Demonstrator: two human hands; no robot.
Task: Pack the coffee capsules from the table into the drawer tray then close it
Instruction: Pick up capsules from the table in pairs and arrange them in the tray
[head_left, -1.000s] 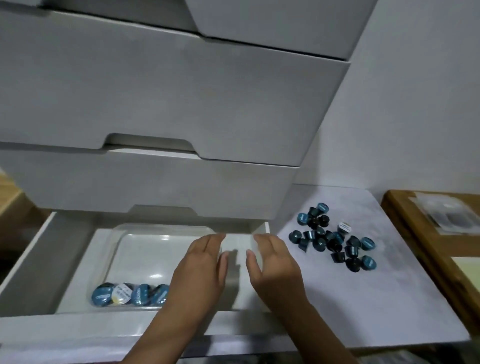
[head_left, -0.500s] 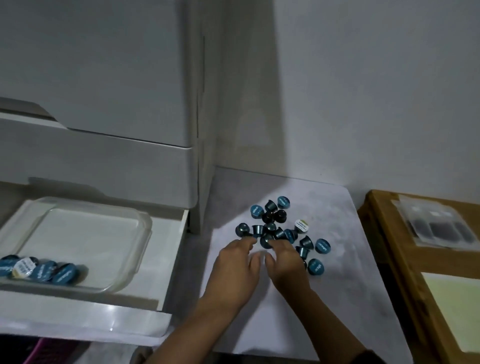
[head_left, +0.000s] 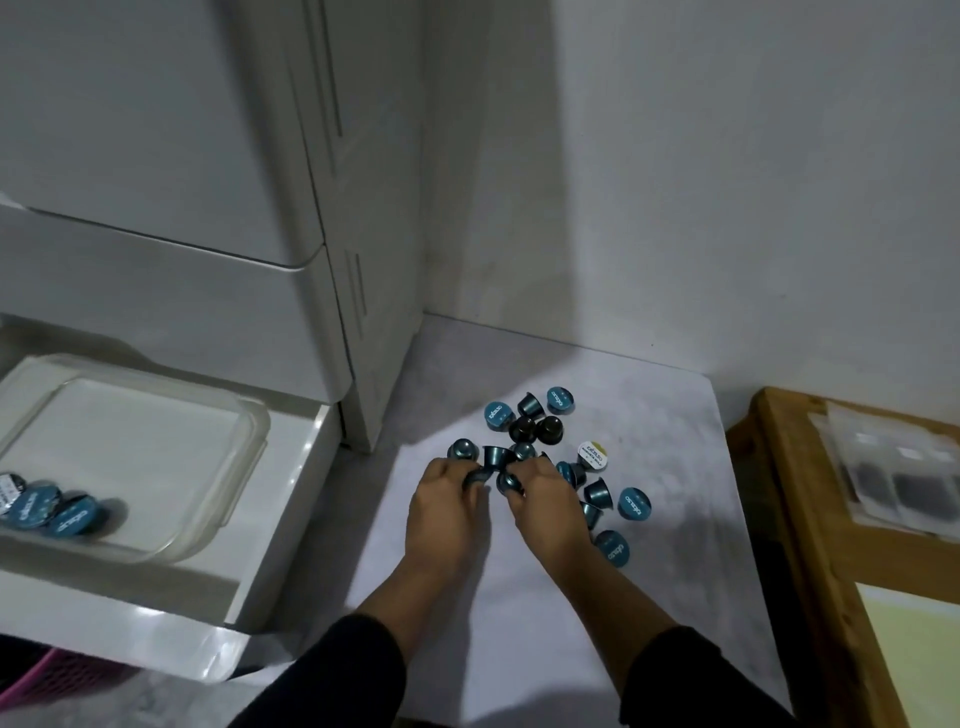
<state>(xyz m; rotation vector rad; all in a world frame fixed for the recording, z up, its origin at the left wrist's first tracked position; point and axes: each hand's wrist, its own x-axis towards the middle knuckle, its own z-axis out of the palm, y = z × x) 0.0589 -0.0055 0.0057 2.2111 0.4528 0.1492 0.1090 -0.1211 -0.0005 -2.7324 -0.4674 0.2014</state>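
Observation:
Several blue and dark coffee capsules (head_left: 540, 431) lie in a loose pile on the pale table (head_left: 649, 415). My left hand (head_left: 447, 512) curls its fingers round a capsule at the pile's near edge. Right beside it, my right hand (head_left: 543, 512) pinches another capsule. The open white drawer (head_left: 291, 499) at the left holds a clear plastic tray (head_left: 156, 447). Several blue capsules (head_left: 49, 512) sit along the tray's near left side.
A white drawer cabinet (head_left: 218, 208) rises behind the drawer and left of the pile. A wooden table (head_left: 789, 519) with clear packets (head_left: 904, 478) stands at the right. A pink basket (head_left: 47, 680) shows at the bottom left. A white wall backs the table.
Both hands moved from above the drawer tray to the capsule pile on the table, and their fingers have closed on capsules. The view has swung right.

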